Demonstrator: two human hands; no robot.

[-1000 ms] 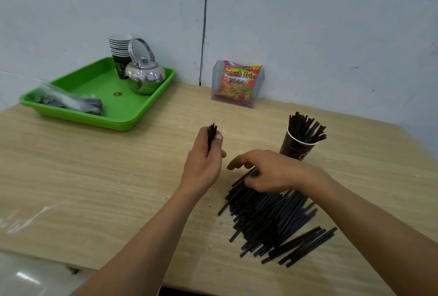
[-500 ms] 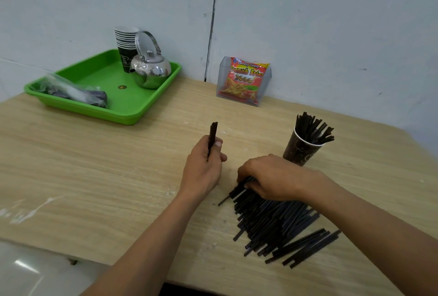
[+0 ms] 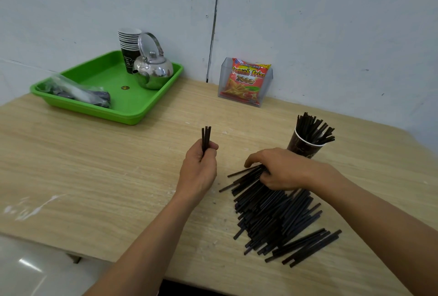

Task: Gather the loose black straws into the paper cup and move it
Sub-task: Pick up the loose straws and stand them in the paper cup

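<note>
The right hand (image 3: 282,170) has closed down on the pile (image 3: 272,215) of loose straws. A second ago its fingers were spread above the end of the pile nearest the cup (image 3: 303,149). Now they curl over those straw ends with the thumb tucked under, apparently pinching a few, though the fingers hide how many. That suggests another small pick is starting, so gathering is under way and far from done. Most straws lie on the desk (image 3: 94,165) just in front of the cup, toward the person.

The left hand (image 3: 201,170), left of the cup and well apart from it, grips a thin bundle (image 3: 206,137) upright in a closed fist. The bundle stands taller out of the fist than before. The cup stands where it was, just behind the right hand, already holding a bunch of straws and not yet moved.
</note>
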